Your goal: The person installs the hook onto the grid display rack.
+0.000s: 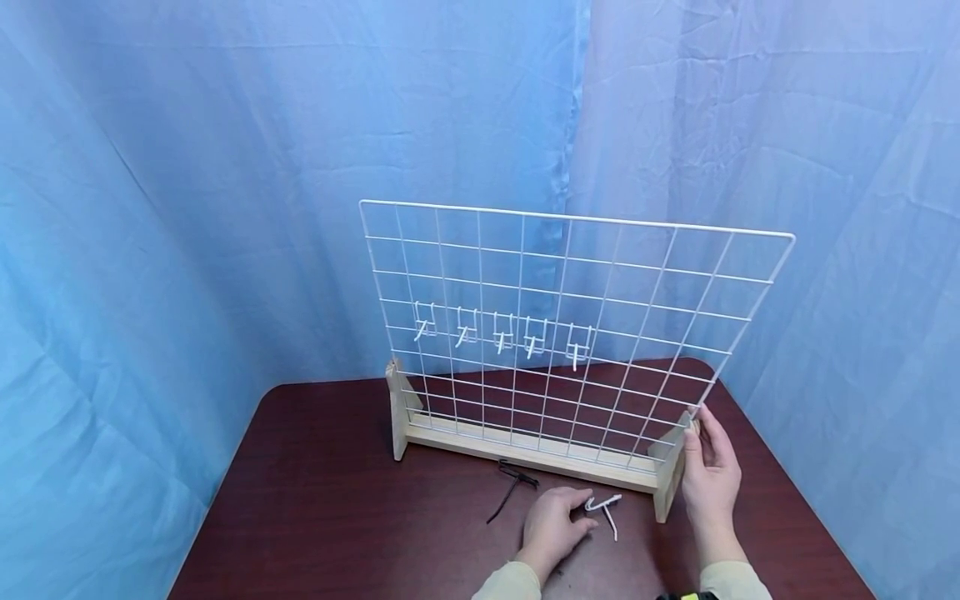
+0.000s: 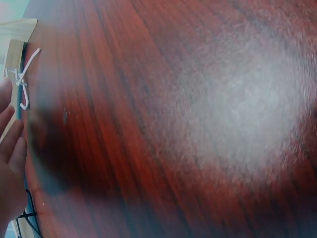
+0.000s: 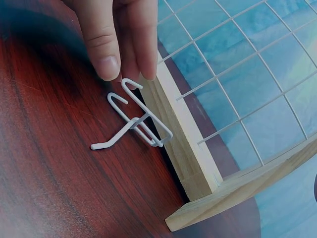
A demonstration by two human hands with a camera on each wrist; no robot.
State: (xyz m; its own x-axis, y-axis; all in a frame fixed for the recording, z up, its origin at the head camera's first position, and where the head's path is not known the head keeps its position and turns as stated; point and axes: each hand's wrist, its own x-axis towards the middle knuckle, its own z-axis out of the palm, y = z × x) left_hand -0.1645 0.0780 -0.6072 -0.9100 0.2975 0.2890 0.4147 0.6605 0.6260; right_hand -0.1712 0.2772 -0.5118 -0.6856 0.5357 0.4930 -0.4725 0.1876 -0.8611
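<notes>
A white wire grid panel stands upright in a wooden base. My right hand grips the right end of this stand, fingers behind the upright foot and thumb in front. In front of the base, a loose white wire hook lies on the table. My left hand is at the hook; in the right wrist view its fingertips are right at the hook's curled ends, not closed round them. To the left of that hand lies a black wire hook.
Several white hooks hang in a row on the panel's left and middle part. The dark red wooden table has blue curtains behind it and at both sides.
</notes>
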